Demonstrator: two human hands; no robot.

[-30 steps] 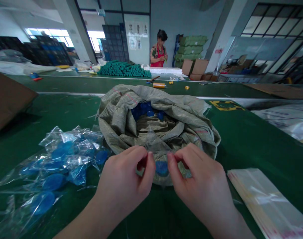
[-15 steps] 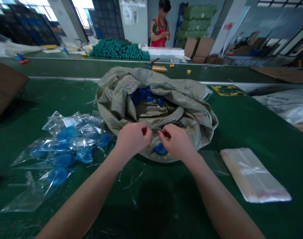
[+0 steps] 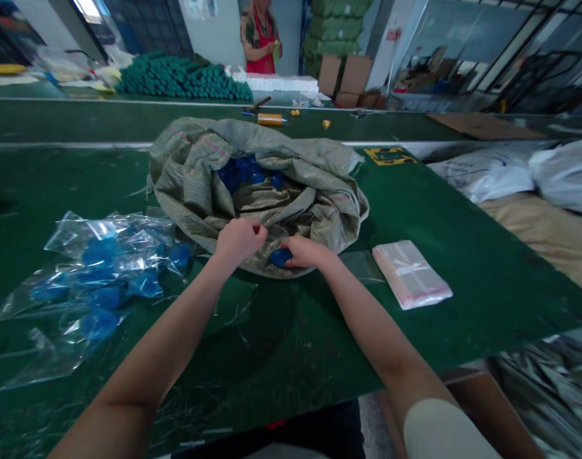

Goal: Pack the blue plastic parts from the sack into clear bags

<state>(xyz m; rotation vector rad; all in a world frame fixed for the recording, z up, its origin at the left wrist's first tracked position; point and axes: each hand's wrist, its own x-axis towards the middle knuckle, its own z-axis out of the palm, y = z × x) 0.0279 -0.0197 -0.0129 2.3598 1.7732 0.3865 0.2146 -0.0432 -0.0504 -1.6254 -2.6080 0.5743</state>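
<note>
Left hand (image 3: 238,240) is curled, with its fingertips and any hold too hidden to tell, while the blue disc (image 3: 279,257) is pinched by the right hand (image 3: 304,252) at the sack's (image 3: 195,185) rim facing the bench's (image 3: 291,338) near edge, and could be dropped if gripped too shallowly.

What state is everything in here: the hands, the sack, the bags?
Woven sack: open, crumpled, blue pieces inside.
Left hand: curled; can't tell if it holds anything.
Right hand: gripping a single blue disc.
Single blue disc: held at the sack's near side.
Filled clear bags: heaped loosely.
Stacked clear bags: lying flat.
Orange cylinder: lying on its side.
</note>
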